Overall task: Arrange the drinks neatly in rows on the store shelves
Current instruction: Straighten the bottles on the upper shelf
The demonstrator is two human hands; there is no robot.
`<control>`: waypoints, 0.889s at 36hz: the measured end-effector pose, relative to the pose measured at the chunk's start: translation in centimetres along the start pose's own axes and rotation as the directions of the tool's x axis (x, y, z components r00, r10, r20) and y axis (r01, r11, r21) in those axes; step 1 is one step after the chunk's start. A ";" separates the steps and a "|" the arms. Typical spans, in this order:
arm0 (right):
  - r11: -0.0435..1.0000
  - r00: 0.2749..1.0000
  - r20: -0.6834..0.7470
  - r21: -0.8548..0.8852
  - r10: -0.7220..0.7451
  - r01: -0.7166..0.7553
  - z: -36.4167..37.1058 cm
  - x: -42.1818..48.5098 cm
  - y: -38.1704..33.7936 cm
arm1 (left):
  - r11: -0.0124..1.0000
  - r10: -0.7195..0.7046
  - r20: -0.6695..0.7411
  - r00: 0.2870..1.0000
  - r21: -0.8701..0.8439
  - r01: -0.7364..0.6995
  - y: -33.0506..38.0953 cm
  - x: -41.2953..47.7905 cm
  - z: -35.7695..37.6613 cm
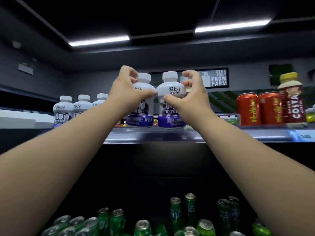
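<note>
- Both arms are raised to the top shelf (187, 139). The work is at its front lip, mid-shelf.
- My left hand (126, 87) grips the left bottle (142, 114). The thumb lies across its white shoulder and the fingers curl round behind the neck, below the cap.
- My right hand (192, 94) grips the right bottle (170, 92) the same way, thumb on the front of the shoulder and fingers hooked round the far side.
- Reason for the high grip, as I judge it: the bottles are squat and broad at the shoulder. Holding there lets me turn and slide them without covering the labels.
- The two bottles stand upright, side by side, shoulders touching, bases at shelf level. I cannot tell whether they rest on the shelf or hang just above it.
- The right label faces me squarely. The left one is partly hidden by my wrist.
- To my left, a row of three bottles (82, 106) of the same kind stands in a line. This is likely the row the pair should join, and a gap lies between.
- Well apart to the right stand two red cans (248, 108) with a coffee bottle (291, 99) just beside them. That group marks where the white bottles must stop.
- Green cans (175, 212) crowd the shelf below and play no part in this step.
- Judgement: I am mid-task, lining the pair up. The risk is that nudging one bottle knocks its neighbour off the lip.
</note>
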State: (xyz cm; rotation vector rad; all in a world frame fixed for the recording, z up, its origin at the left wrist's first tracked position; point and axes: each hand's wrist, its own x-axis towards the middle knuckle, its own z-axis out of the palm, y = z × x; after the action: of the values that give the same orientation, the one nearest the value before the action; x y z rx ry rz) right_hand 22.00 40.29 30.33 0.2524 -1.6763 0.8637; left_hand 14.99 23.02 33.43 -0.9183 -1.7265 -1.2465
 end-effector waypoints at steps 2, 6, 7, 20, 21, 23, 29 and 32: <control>0.999 1.000 -0.027 -0.038 -0.005 0.004 1.8 1.0 0.3 | 1.000 0.009 -0.013 1.000 -0.016 -0.009 -1.5 1.2 0.1; 0.993 0.999 -0.053 -0.115 0.006 -0.012 4.4 2.5 1.3 | 0.998 0.039 -0.027 0.999 -0.045 -0.040 -4.9 2.1 1.1; 0.991 0.998 -0.057 -0.129 0.011 -0.018 5.0 2.7 1.6 | 0.998 0.041 -0.030 0.999 -0.048 -0.042 -5.8 2.2 1.4; 0.977 0.994 -0.054 -0.188 0.091 -0.100 9.2 2.8 5.1 | 0.993 -0.068 -0.068 0.995 -0.099 0.061 -11.0 3.7 3.0; 0.979 0.992 -0.058 -0.163 0.112 -0.120 9.5 2.8 5.4 | 0.992 -0.074 -0.070 0.995 -0.105 0.066 -11.3 3.8 3.1; 0.977 0.986 -0.061 -0.143 0.152 -0.159 10.1 2.9 6.1 | 0.991 -0.084 -0.071 0.994 -0.111 0.076 -12.0 3.9 3.4; 0.977 0.992 -0.059 -0.173 0.114 -0.123 10.4 3.1 6.6 | 0.990 -0.085 -0.120 0.989 -0.122 0.070 -13.6 3.5 4.5; 0.981 0.996 -0.050 -0.175 0.080 -0.088 10.5 3.1 6.6 | 0.994 -0.054 -0.124 0.991 -0.102 0.041 -13.8 3.5 4.9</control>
State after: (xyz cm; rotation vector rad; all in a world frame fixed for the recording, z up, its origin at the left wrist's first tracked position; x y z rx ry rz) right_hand 9.31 38.91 29.94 0.0410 -1.7218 0.7707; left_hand 0.33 24.63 30.34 -0.8405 -1.6076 -1.4020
